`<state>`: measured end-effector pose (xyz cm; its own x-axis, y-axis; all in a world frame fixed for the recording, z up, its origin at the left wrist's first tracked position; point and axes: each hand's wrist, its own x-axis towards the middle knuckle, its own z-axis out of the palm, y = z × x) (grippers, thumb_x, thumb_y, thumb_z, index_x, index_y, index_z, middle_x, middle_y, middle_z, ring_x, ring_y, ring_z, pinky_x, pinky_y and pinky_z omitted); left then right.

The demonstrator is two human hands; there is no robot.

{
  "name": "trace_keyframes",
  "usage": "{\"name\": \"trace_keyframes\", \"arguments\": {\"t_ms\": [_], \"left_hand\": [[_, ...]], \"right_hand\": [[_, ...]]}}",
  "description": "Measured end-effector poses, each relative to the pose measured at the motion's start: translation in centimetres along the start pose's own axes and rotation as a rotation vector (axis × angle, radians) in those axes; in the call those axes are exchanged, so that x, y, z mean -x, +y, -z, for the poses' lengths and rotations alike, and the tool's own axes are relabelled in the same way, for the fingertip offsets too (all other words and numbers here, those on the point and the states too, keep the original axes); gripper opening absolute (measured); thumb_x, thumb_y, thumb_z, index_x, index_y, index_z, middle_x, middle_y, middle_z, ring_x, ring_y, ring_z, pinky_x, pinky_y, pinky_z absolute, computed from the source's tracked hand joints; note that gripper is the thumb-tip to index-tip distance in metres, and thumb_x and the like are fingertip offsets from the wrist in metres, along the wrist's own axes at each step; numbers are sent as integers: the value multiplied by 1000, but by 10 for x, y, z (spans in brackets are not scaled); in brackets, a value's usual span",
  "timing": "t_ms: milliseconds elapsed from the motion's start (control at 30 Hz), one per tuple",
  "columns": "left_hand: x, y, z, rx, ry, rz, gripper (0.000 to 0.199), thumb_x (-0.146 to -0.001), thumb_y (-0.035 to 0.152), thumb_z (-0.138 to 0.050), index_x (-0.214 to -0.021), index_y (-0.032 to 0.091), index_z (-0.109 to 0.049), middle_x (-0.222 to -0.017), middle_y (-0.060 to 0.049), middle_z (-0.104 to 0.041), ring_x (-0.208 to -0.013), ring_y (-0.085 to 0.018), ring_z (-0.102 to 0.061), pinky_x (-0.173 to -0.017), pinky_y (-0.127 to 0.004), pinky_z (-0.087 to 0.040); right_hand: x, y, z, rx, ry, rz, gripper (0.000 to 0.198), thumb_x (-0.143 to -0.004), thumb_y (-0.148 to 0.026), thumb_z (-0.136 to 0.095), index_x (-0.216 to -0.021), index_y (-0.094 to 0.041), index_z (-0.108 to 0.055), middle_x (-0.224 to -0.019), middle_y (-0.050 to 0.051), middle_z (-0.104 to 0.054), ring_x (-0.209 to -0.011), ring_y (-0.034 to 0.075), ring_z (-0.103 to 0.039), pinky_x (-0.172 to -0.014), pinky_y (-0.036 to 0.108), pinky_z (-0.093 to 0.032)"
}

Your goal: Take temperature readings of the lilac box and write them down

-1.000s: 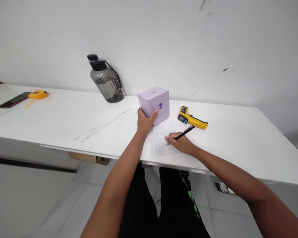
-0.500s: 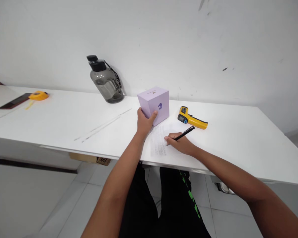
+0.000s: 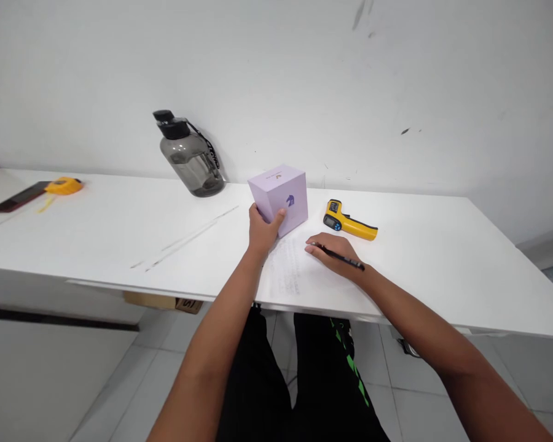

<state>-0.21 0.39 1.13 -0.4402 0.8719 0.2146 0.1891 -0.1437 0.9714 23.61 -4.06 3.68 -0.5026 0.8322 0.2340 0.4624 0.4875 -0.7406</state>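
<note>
My left hand [image 3: 263, 230] is closed around the near left corner of a lilac box [image 3: 292, 215], thumb on its front face below a dark horse-head print. The box stands on the white table. A black pen [image 3: 343, 258] is pinched in my right hand [image 3: 334, 250], lying back over the hand with its tip end pointing left. Under and beside the hands is a sheet of paper [image 3: 284, 273] with rows of small grey writing; its edges blend into the tabletop. Just beyond my right hand lies a yellow infrared thermometer [image 3: 352, 224].
A grey see-through water bottle [image 3: 191, 162] with a black lid stands by the wall. At the far left, a yellow tape measure [image 3: 64, 185] touches a dark flat-bladed tool [image 3: 18, 197]. Dark streaks mark the white table [image 3: 120, 227]. A cardboard box [image 3: 152, 299] sits below the table edge.
The pen has swung down from pointing up and right to lying across my right hand. That hand has shifted up the page. My left hand still grips the box; the view has moved slightly.
</note>
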Motion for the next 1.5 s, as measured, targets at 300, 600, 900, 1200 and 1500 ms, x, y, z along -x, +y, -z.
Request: {"name": "trace_keyframes", "arguments": {"t_ms": [300, 600, 900, 1200, 1500], "left_hand": [[-2, -1, 2, -12, 3, -16, 80, -75, 64, -91, -133, 29, -50, -141, -15, -62, -132, -33, -65, -112, -52, -55], [-3, -3, 2, 7, -1, -3, 79, -75, 61, -92, -132, 29, -48, -144, -16, -63, -133, -32, -66, -115, -52, -55], [-3, -3, 3, 16, -12, 3, 80, -77, 62, -91, -135, 29, -48, -144, -17, -62, -135, -33, -65, -116, -53, -54], [-3, -2, 2, 46, 10, 1, 79, -75, 62, -93, -132, 27, -51, -139, -14, -64, -132, -33, -66, -114, -52, -56], [2, 0, 3, -60, 10, -27, 79, -74, 64, -91, -131, 25, -51, -141, -15, -64, -130, -34, -65, -110, -52, -54]], "right_hand": [[-7, 8, 3, 608, -48, -160, 54, -101, -7, -43, -151, -14, -63, -140, 22, -66, -102, 30, -72, -76, 37, -55], [-16, 16, 39, 752, 212, -249, 51, -108, -33, -47, -153, -11, -60, -146, 27, -65, -128, 42, -58, -104, 53, -44], [-18, 23, 46, 705, 94, -551, 62, -104, -61, -63, -147, -16, -62, -136, 23, -69, -125, 39, -63, -99, 46, -45], [-17, 18, 52, 330, 380, -617, 64, -97, -67, -65, -137, -17, -67, -125, 17, -74, -114, 35, -69, -89, 41, -50], [-2, -12, -1, -297, 412, -311, 45, -73, -53, -72, -107, -24, -69, -89, 2, -72, -81, 24, -64, -76, 40, -53]]}}
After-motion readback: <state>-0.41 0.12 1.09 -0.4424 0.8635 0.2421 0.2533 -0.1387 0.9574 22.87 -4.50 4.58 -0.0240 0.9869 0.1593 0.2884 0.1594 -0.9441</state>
